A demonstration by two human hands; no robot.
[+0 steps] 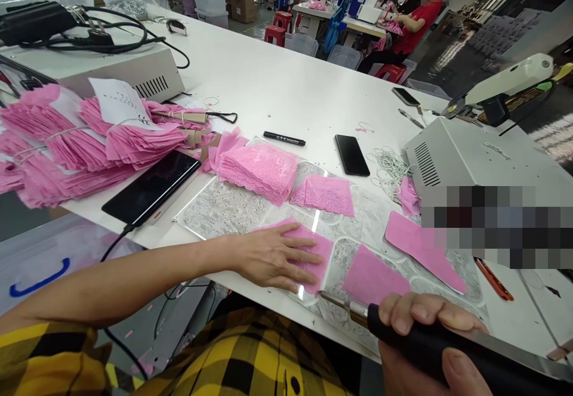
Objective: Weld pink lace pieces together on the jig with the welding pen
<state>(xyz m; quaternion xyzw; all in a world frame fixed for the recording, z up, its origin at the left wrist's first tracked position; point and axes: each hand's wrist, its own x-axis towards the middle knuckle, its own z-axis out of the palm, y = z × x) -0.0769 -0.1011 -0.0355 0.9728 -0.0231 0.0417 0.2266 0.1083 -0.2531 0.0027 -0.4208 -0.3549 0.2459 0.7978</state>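
My left hand (273, 256) lies flat with fingers spread on a pink fabric piece (323, 259), which rests on a grey-patterned board (228, 211). In my right hand (430, 330) is a thick, black-handled tool (403, 324) with a slim pointed metal tip. That tip is by the fabric's lower right corner, close to my left fingers; I cannot tell whether it touches. A second flat pink piece (373, 274) lies just beyond the tool. Behind my left hand are a stack of pink lace-edged pieces (259, 169) and a smaller lace piece (329, 194). Another pink piece (421, 247) lies farther right.
Tied pink fabric bundles (80, 139) and a tablet-like device (154, 190) are left. A marker (285, 139), phone (352, 155) and string pile (389, 166) lie beyond the board. Grey boxes (156, 71) flank the table. An orange cutter (492, 280) lies right; a person (414, 26) sits behind.
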